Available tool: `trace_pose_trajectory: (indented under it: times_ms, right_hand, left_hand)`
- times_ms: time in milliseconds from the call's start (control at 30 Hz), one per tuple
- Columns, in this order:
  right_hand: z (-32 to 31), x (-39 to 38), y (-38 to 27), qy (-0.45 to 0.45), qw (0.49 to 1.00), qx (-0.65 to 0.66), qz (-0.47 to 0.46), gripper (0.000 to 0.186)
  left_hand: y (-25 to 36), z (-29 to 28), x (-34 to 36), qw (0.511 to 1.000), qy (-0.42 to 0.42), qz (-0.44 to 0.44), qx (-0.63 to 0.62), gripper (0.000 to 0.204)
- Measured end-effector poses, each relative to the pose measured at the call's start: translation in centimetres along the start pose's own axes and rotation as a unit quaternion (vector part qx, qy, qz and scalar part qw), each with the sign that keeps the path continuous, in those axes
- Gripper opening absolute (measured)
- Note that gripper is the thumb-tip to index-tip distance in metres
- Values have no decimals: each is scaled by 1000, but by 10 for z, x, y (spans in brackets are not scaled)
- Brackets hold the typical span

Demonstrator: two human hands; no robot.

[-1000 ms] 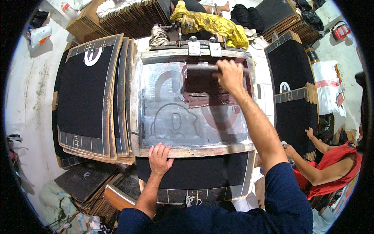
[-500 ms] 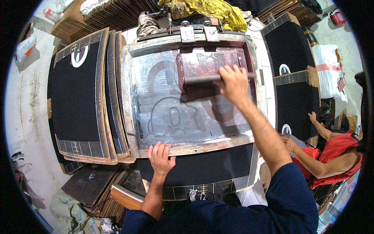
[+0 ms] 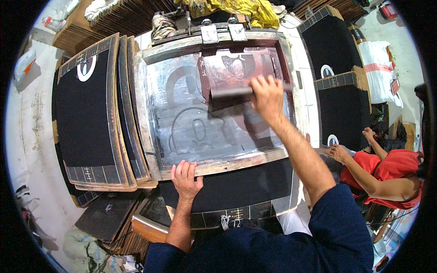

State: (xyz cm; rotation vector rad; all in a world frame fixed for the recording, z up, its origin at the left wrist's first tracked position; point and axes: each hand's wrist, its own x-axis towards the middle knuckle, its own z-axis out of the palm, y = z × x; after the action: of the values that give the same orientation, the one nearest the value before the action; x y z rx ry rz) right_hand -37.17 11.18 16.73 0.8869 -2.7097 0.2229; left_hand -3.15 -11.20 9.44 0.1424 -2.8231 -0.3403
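A wooden-framed printing screen (image 3: 173, 119) with faint drawn shapes lies in front of me, hinged at the back by two metal clamps (image 3: 209, 33). My right hand (image 3: 266, 102) grips a long dark squeegee (image 3: 227, 91) across the upper right of the screen, over a patch of dark red ink (image 3: 243, 66) that shows a streaked pattern. My left hand (image 3: 184, 177) holds the front rail of the frame with its fingers over it. A black fabric-covered board (image 3: 227, 184) lies under the screen's front edge.
Stacked black boards with white printed shapes stand left (image 3: 86, 118) and right (image 3: 341, 116). A yellow cloth (image 3: 241, 10) lies behind the clamps. A co-worker in red (image 3: 378, 173) works at the right. A white wrapped bundle (image 3: 378, 70) sits beyond the right stack.
My right hand and the squeegee have moved down from the back of the ink patch toward me, uncovering lighter streaked screen behind them. The whole view has shifted slightly with my head.
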Motion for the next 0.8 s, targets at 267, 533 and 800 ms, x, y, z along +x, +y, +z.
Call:
trace_pose_trajectory:
  times_ms: [267, 533, 800]
  right_hand:
    - [4, -28, 0, 38, 998, 38, -11, 38]
    - [-19, 32, 15, -60, 997, 55, 15, 29]
    - [-26, 32, 27, -138, 985, 95, -32, 39]
  left_hand:
    - [10, -11, 14, 1000, 16, -1, -11, 58]
    - [20, -60, 41, 994, -13, -8, -111, 48]
    - [27, -68, 46, 992, -25, -31, -116, 46]
